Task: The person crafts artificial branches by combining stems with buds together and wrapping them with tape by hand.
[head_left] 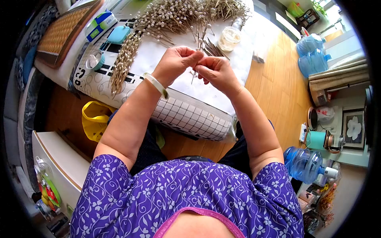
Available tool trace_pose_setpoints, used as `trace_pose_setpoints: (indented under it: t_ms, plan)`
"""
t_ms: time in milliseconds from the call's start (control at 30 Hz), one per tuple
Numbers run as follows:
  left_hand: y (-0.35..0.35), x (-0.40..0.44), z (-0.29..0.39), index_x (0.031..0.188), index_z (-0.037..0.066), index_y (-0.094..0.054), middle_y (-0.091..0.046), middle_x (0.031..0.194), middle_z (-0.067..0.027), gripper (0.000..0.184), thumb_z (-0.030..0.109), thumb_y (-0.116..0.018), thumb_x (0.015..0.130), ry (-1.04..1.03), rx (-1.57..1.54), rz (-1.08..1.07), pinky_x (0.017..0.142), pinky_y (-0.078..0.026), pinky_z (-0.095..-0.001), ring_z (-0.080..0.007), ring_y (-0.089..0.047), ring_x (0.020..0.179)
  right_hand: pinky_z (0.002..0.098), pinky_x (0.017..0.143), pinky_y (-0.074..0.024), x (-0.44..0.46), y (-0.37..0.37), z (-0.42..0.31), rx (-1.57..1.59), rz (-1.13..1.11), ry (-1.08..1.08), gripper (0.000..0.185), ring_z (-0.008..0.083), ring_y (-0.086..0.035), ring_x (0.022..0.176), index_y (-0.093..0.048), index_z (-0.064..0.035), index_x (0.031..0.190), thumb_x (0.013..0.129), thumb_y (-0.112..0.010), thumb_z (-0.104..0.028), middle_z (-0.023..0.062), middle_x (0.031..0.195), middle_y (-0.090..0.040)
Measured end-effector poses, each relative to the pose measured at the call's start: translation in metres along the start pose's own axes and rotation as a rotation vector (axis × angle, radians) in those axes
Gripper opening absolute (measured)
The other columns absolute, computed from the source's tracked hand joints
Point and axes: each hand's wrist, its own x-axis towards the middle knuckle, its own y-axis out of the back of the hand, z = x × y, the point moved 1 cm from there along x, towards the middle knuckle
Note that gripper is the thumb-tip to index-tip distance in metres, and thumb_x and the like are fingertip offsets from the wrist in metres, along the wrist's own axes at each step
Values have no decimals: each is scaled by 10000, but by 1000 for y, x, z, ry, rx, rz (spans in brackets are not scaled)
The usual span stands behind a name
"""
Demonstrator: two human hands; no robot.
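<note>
Over the near part of the table, my left hand and my right hand meet with their fingertips pinched together. Between them is a thin dried stem with small pale buds, its upper part pointing away from me and its lower end poking out below the fingers. Fingers hide the exact spot where it is gripped. Just beyond my right hand lie short brown twigs beside a round clear tub with pale contents. A large heap of budded stems spreads behind my hands.
A bundle of budded stems lies left on the white-covered table, near a small bowl, a light blue case and a tissue pack. A yellow bag hangs below. Large water bottles stand at right.
</note>
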Motion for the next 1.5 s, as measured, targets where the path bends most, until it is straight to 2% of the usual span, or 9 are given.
trace_pose_setpoints:
  t_ms: [100, 167, 333, 667, 767, 867, 967, 1133, 1500]
  plan:
    - [-4, 0, 5, 843, -19, -615, -612, 748, -57, 230, 208, -614, 805, 103, -164, 84, 650, -453, -229, -111, -567, 703, 198, 446, -417, 0, 8, 0, -36, 0, -39, 145, 59, -500, 497, -618, -4, 751, 777, -577, -141, 12, 599, -566]
    - [-5, 0, -1, 905, -29, -614, -618, 778, -59, 266, 224, -570, 836, 49, -34, -105, 686, -449, -230, -108, -567, 736, 194, 448, -419, 1, 10, 1, -39, -4, -45, 143, 61, -501, 496, -619, -5, 753, 781, -574, -138, 12, 599, -567]
    - [-4, -1, -10, 819, -24, -638, -637, 740, -69, 140, 111, -628, 783, -54, 119, 76, 605, -461, -224, -97, -569, 654, 192, 439, -409, -1, 8, -1, -76, -33, -99, 170, 56, -489, 489, -617, -11, 754, 802, -598, -172, 10, 592, -563]
    - [-3, 1, -12, 734, -10, -612, -618, 701, -58, 125, 104, -663, 752, -38, -47, 57, 587, -454, -212, -98, -560, 618, 189, 462, -388, -2, 0, -1, -76, -14, 16, 122, 40, -476, 517, -620, -11, 782, 802, -582, -125, -5, 588, -550]
    - [-2, 3, -13, 732, 2, -608, -611, 704, -58, 192, 184, -653, 771, -20, -57, 45, 609, -452, -219, -97, -558, 629, 191, 467, -387, -2, 1, -2, -90, 6, 77, 125, 46, -482, 522, -614, 0, 773, 795, -567, -114, -1, 594, -554]
    - [3, 6, -14, 818, 0, -614, -620, 756, -90, 435, 424, -517, 826, 72, -109, 7, 717, -461, -261, -140, -585, 704, 192, 461, -387, -4, 8, -11, -84, 5, -40, 154, 52, -487, 514, -608, 8, 750, 776, -580, -141, 13, 585, -556]
    - [1, 4, -9, 892, -21, -608, -625, 780, -99, 477, 438, -488, 838, 171, -166, 49, 725, -468, -272, -157, -592, 709, 170, 439, -371, -2, 16, -3, -125, 17, -75, 175, 30, -472, 506, -595, -32, 782, 797, -598, -206, -12, 604, -552]
    - [-8, -1, -16, 884, -25, -622, -632, 790, -72, 181, 130, -623, 789, 40, -58, -13, 673, -465, -239, -114, -580, 720, 204, 437, -398, 1, 15, -2, -171, 27, 1, 192, 61, -490, 489, -619, 13, 755, 784, -601, -176, 11, 588, -562]
    - [-12, -1, -20, 814, -44, -613, -627, 727, -88, 124, 76, -614, 786, -49, -65, 211, 599, -460, -217, -106, -570, 645, 210, 469, -453, 4, 12, -2, -240, 47, -34, 179, 74, -543, 516, -622, 17, 769, 782, -611, -162, 44, 602, -593]
